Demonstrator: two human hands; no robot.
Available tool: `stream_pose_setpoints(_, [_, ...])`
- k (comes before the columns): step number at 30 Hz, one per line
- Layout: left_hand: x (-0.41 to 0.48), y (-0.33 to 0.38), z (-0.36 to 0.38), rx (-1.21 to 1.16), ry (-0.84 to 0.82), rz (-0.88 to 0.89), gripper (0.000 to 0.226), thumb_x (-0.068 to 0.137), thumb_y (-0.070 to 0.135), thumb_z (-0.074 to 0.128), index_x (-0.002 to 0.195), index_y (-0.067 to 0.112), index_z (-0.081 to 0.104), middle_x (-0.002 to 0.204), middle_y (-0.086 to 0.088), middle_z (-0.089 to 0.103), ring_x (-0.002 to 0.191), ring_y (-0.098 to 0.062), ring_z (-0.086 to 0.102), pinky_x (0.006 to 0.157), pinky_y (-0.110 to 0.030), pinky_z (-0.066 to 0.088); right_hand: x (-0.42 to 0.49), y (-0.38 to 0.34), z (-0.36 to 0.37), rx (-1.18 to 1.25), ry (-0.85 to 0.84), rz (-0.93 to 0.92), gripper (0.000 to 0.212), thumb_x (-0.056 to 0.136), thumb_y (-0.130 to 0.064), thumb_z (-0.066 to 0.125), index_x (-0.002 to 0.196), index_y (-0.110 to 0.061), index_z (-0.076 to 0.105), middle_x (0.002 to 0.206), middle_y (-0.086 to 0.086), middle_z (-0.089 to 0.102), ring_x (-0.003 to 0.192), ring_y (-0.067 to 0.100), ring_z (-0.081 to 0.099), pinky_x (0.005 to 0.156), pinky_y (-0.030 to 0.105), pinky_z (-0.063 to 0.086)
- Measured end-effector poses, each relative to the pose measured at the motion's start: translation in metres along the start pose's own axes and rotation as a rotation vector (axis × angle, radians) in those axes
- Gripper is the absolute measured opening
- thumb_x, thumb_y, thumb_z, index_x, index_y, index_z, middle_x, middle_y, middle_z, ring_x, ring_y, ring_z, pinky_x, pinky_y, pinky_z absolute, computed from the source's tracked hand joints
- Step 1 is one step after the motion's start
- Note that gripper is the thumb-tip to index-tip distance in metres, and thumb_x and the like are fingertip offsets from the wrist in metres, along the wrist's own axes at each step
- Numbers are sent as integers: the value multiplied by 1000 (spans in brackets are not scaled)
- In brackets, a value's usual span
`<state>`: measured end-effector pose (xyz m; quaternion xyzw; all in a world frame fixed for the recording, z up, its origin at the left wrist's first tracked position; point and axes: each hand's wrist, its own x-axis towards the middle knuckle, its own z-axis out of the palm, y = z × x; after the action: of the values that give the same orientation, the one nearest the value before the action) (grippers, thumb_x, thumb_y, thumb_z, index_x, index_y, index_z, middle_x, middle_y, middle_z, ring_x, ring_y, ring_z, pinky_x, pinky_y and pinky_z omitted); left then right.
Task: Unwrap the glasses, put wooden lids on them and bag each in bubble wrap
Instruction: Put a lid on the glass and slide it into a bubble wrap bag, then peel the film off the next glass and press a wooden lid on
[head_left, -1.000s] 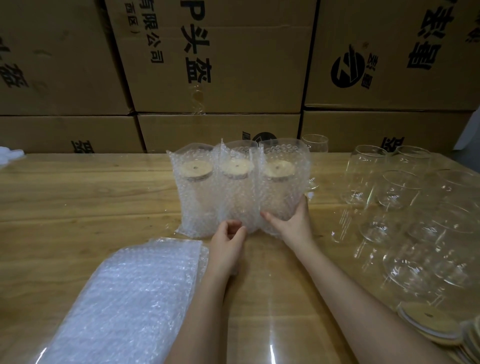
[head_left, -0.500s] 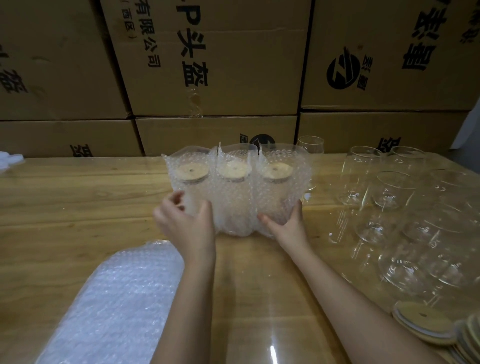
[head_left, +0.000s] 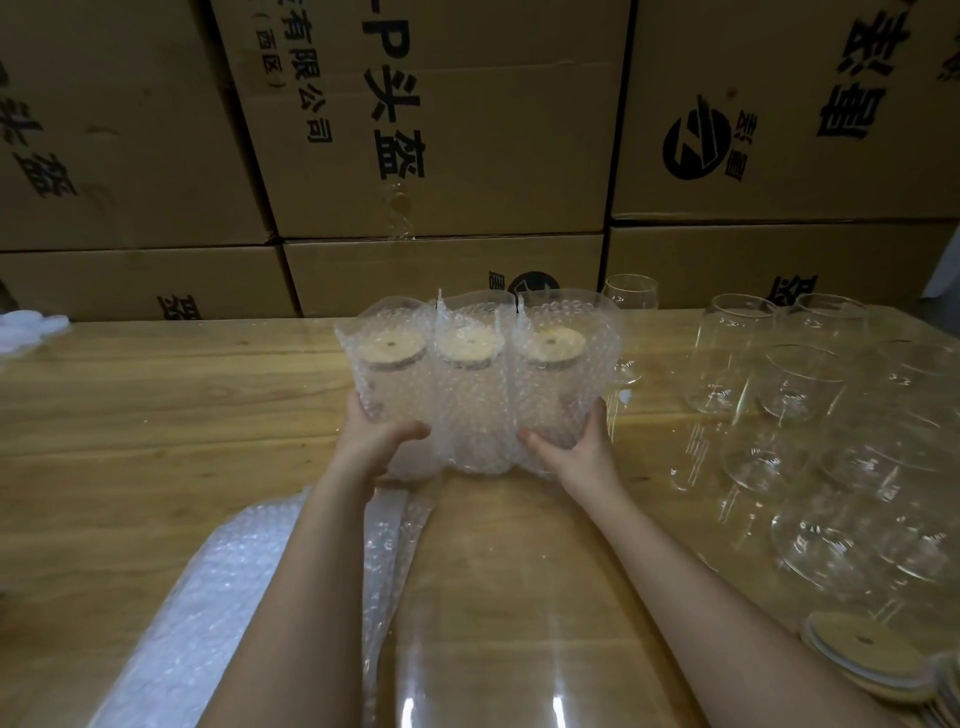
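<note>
Bubble-wrapped trio of lidded glasses (head_left: 475, 395) gripped by left hand (head_left: 371, 444) and right hand (head_left: 571, 449), fingers curled round its ends; bagging looks done, next calls for level carrying aside

My bubble-wrap bags (head_left: 478, 415) are clear, dotted with bubbles; the lids (head_left: 393, 344) inside pale tan. My table (head_left: 156, 415) is honey-brown, grained; the cartons (head_left: 519, 156) brown with black print.

Three bagged glasses (head_left: 475, 384), each capped with a wooden lid (head_left: 393, 345), are upright side by side in joined bubble wrap (head_left: 470, 447), with bare glasses (head_left: 800, 384) clustered to their right.
</note>
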<state>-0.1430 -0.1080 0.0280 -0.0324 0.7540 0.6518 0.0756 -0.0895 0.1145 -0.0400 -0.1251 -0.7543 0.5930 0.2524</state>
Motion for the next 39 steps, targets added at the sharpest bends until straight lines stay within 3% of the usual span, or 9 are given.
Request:
stream_pose_setpoints(7, [9,-1,-14,31,52,80,93,72,17,80,146,28,25,127,5,45,111,-22,48,90,-43,45,5,-4,15,-10,-19,-4,92,66,-28,87,138,-11,32,136,4,49,125,21,49,102,29,40])
stream_pose_setpoints(13, [13,-9,-16,14,66,80,89,74,14,79,145,28,28,120,6,49,102,-18,51,69,-30,42,9,-5,23,-62,-61,9,110,67,-36,85,149,-11,17,150,6,35,138,22,36,114,41,33])
stream_pose_setpoints(18, [8,-7,-8,-8,81,91,89,76,10,76,147,25,25,135,0,47,109,-21,48,83,-34,42,5,-5,16,-65,-111,18,103,69,-33,85,146,-15,19,144,0,42,132,18,42,101,24,33])
stream_pose_setpoints(22, [-6,0,3,-4,248,119,88,81,13,70,151,23,16,154,-7,28,137,-28,34,109,-47,35,-1,-6,3,-66,-164,18,104,70,-38,83,149,-22,18,146,-4,40,133,16,40,107,28,34])
stream_pose_setpoints(24, [-22,1,14,-12,433,227,67,84,16,62,143,19,31,145,-6,38,127,-22,43,102,-38,42,-3,-6,-6,-61,-161,41,108,71,-42,82,152,-26,12,152,-4,34,137,17,37,112,36,33])
stream_pose_setpoints(27, [-54,-5,36,-129,585,484,24,87,13,55,108,22,52,108,0,55,86,3,53,70,-7,41,-13,-4,-17,-58,-180,83,111,74,-43,79,154,-29,3,157,-3,26,139,19,34,110,37,33])
stream_pose_setpoints(30, [-73,-23,61,-135,424,520,22,89,11,56,88,32,51,84,4,57,67,7,53,60,-6,41,-24,0,-24,-51,-150,110,98,83,-41,71,154,-24,6,156,2,28,135,17,40,108,35,36])
stream_pose_setpoints(34, [-76,-48,85,-101,95,334,13,93,11,56,84,20,57,72,-3,62,60,-14,54,52,-20,45,-29,0,-34,-110,-6,139,66,95,-36,54,150,-19,23,145,7,45,120,13,51,96,26,37])
stream_pose_setpoints(39, [-70,-57,91,-57,-38,328,17,94,10,55,78,11,57,63,1,61,47,-5,52,41,-18,42,-14,-17,-46,-337,-89,68,64,96,-35,53,151,-18,23,151,5,38,130,22,46,105,35,38])
